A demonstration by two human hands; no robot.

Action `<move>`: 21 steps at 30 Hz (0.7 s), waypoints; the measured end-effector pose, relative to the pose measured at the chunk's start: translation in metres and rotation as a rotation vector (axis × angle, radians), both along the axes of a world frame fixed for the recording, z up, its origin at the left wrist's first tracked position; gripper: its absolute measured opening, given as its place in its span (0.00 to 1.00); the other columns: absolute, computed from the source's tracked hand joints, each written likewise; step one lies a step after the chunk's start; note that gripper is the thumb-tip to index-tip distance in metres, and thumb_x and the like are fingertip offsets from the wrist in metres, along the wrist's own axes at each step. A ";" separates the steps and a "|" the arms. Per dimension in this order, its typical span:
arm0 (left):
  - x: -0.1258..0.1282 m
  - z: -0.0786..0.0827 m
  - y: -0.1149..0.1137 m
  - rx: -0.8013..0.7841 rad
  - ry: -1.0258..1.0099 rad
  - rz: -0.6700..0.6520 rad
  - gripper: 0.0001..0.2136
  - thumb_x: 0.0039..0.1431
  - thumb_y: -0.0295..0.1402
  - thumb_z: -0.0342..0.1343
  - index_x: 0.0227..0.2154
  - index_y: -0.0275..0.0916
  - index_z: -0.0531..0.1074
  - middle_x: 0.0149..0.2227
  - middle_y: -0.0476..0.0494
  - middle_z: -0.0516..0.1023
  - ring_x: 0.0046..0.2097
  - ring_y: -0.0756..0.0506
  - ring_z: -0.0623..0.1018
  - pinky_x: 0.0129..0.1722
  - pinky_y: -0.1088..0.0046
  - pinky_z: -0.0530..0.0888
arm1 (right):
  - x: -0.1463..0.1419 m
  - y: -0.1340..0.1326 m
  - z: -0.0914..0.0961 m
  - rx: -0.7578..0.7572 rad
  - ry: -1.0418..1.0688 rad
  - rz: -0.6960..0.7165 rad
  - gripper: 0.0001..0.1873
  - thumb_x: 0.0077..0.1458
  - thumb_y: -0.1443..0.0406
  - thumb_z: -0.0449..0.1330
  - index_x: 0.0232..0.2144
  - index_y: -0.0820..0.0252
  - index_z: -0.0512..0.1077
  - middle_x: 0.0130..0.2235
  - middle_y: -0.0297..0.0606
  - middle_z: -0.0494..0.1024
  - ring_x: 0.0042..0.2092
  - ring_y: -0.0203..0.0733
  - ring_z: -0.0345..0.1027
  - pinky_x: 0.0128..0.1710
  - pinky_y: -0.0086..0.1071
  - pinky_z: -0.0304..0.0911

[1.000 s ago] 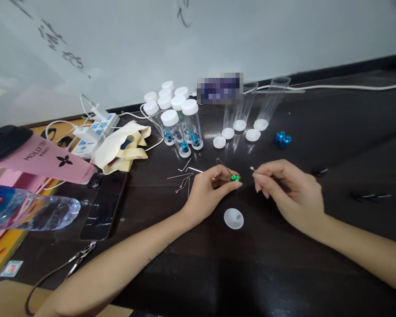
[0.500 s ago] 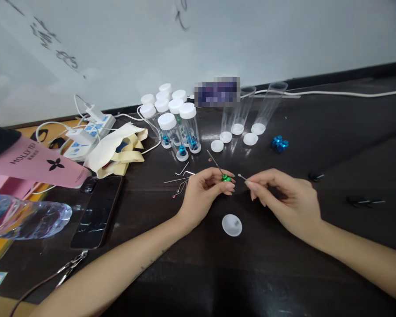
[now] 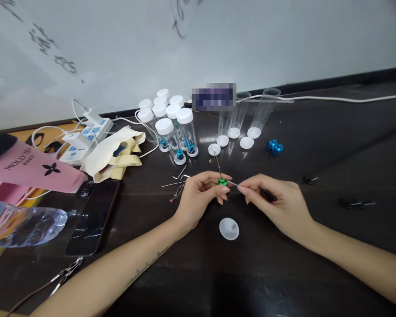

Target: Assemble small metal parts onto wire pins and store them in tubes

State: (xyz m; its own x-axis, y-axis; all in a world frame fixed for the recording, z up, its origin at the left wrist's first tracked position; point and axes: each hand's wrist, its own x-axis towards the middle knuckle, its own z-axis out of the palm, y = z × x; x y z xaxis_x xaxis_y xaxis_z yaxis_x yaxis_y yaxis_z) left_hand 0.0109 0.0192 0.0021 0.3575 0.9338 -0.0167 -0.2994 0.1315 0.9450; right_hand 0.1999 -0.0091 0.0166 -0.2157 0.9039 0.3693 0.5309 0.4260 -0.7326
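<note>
While left hand [image 3: 198, 198] pinches greenware [image 3: 222, 182], right hand [image 3: 279, 193] likewise rod [image 3: 233, 183].

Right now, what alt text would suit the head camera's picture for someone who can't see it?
A left hand holds a small green part, and the right hand a thin silvery rod close to it, over a dark table; capped clear tubes stand behind.

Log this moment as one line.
left hand: pinches green part | right hand: holds thin rod, tip near green part | white dish: on table
</note>
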 end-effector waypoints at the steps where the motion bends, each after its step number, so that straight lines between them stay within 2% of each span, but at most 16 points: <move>1: 0.000 0.000 0.000 -0.001 0.006 0.001 0.08 0.51 0.28 0.65 0.36 0.36 0.79 0.30 0.46 0.80 0.26 0.54 0.74 0.26 0.80 0.73 | 0.000 0.000 0.000 -0.006 -0.006 -0.002 0.05 0.60 0.67 0.60 0.31 0.58 0.74 0.22 0.28 0.72 0.23 0.31 0.62 0.23 0.27 0.55; 13: -0.002 0.000 0.001 0.012 0.057 -0.038 0.07 0.51 0.31 0.65 0.34 0.37 0.78 0.27 0.47 0.78 0.27 0.51 0.74 0.29 0.75 0.74 | -0.001 0.000 0.002 -0.022 -0.016 0.013 0.06 0.61 0.66 0.59 0.31 0.59 0.74 0.22 0.30 0.72 0.22 0.32 0.61 0.22 0.27 0.56; 21: -0.002 0.001 0.000 0.030 0.057 -0.032 0.07 0.51 0.31 0.65 0.33 0.37 0.78 0.26 0.48 0.77 0.27 0.52 0.73 0.29 0.75 0.73 | 0.000 -0.001 0.002 -0.034 -0.003 0.034 0.07 0.61 0.66 0.60 0.30 0.59 0.74 0.22 0.29 0.72 0.22 0.32 0.62 0.23 0.27 0.56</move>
State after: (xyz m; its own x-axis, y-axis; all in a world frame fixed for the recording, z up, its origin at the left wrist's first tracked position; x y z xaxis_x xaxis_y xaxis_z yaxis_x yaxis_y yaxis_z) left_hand 0.0094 0.0195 0.0028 0.3861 0.9224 -0.0103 -0.2416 0.1119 0.9639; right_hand 0.2003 -0.0103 0.0183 -0.2472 0.9081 0.3379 0.5185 0.4186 -0.7456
